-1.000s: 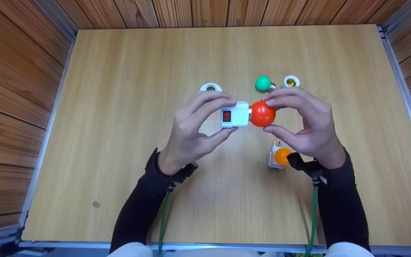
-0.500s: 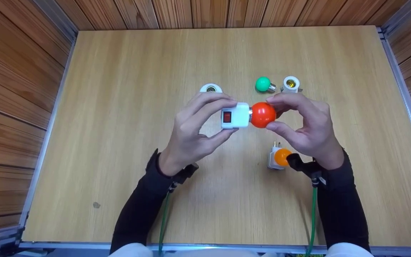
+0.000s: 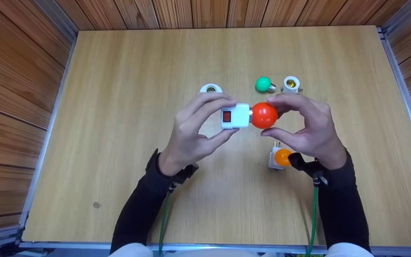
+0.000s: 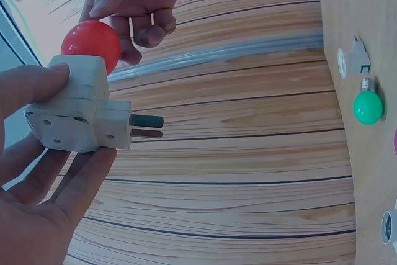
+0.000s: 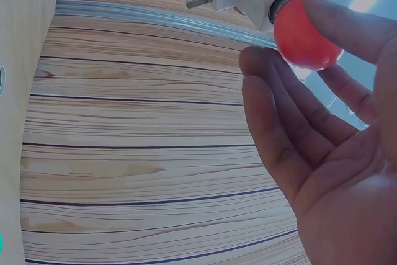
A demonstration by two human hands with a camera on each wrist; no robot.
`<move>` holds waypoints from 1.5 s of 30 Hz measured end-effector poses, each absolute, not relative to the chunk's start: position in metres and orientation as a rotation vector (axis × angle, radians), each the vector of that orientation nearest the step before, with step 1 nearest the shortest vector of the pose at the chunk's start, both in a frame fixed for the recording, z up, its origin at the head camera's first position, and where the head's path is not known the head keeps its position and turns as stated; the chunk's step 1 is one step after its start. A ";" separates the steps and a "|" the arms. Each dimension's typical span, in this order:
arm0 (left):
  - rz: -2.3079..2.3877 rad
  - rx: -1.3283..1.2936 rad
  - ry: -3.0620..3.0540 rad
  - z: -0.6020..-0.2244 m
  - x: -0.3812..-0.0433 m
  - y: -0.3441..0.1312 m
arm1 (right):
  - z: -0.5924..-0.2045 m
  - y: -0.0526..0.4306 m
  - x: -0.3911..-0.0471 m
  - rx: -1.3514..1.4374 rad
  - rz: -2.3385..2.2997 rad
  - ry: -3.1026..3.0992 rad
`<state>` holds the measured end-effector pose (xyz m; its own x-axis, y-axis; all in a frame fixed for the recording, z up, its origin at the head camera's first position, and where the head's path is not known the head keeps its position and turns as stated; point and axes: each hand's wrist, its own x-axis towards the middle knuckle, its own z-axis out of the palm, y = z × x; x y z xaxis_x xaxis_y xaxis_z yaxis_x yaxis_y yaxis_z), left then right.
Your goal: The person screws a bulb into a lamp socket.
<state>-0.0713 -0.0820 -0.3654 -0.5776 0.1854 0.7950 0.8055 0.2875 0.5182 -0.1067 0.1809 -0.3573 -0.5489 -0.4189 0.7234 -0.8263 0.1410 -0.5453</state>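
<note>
My left hand [image 3: 194,128] grips a white plug-in lamp socket [image 3: 239,116] with a red rocker switch, thumb below and fingers above. Two metal prongs [image 4: 147,126] stick out of it in the left wrist view. A red bulb [image 3: 264,115] sits in the socket's mouth, a strip of its metal base showing. Around the bulb's far side my right hand [image 3: 305,125] is held loosely. Its thumb [image 5: 338,26] lies against or just beside the bulb, while the fingertips [image 5: 257,60] stand a little apart from the glass in the right wrist view.
A green bulb [image 3: 263,84] lies beside a white socket [image 3: 291,85] at the back right. Partly hidden behind my left hand is another white socket [image 3: 211,87]. An orange bulb [image 3: 282,157] in a white plug socket [image 3: 273,160] lies close to my right wrist.
My right fingers have shifted round the red bulb, and the thumb has eased off its lower edge. The bulb has moved very slightly right; my left hand has stayed nearly still.
</note>
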 end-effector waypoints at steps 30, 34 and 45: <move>-1.304 -0.889 -1.951 -0.366 -0.071 -0.082 | -0.349 0.162 -0.103 1.268 1.475 -1.731; -1.305 -0.889 -1.952 -0.366 -0.071 -0.082 | -0.349 0.161 -0.103 1.263 1.480 -1.744; -1.284 -0.887 -1.969 -0.365 -0.071 -0.082 | -0.352 0.165 -0.106 1.237 1.432 -1.839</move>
